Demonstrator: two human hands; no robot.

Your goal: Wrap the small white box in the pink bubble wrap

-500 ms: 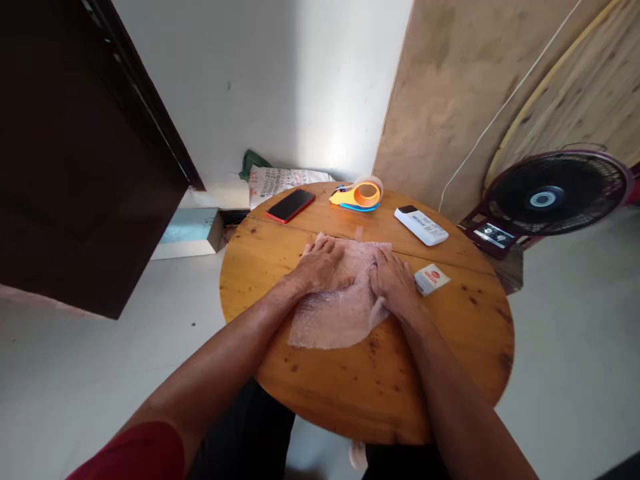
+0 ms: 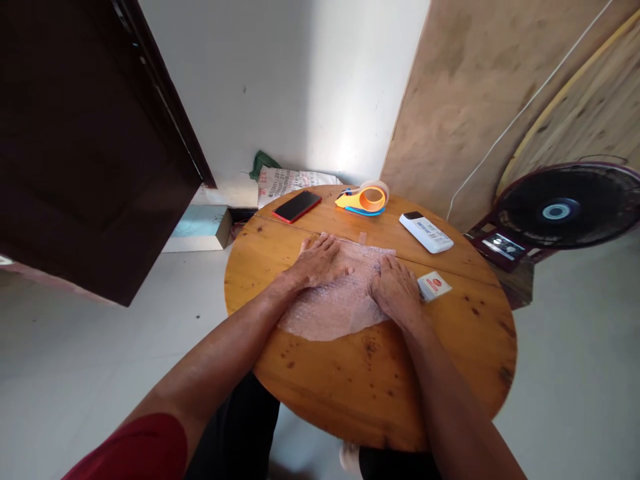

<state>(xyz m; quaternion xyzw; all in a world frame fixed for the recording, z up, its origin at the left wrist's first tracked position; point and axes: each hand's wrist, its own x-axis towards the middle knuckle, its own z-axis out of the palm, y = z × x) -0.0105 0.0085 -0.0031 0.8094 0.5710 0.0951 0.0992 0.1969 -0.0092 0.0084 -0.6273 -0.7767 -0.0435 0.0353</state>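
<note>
Under both hands' fingers [image 2: 327, 248], seemingly flat, bubble wrap [image 2: 345, 300].

I note the desk [image 2: 380, 393] as varnished wood, warm and slightly glossy, with dark knots. The bubble wrap sheet [image 2: 333, 310] under my hands looks like clear, dimpled plastic, faintly shiny. The phone [image 2: 297, 206] face is glossy black; the tape dispenser [image 2: 364, 199] is smooth orange plastic.

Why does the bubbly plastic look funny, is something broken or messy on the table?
Nothing looks broken or spilled. The bubble wrap is only wrinkled, pressed flat under the left hand and right hand. The phone, tape dispenser, remote and small card lie loosely angled on the round table.
</note>
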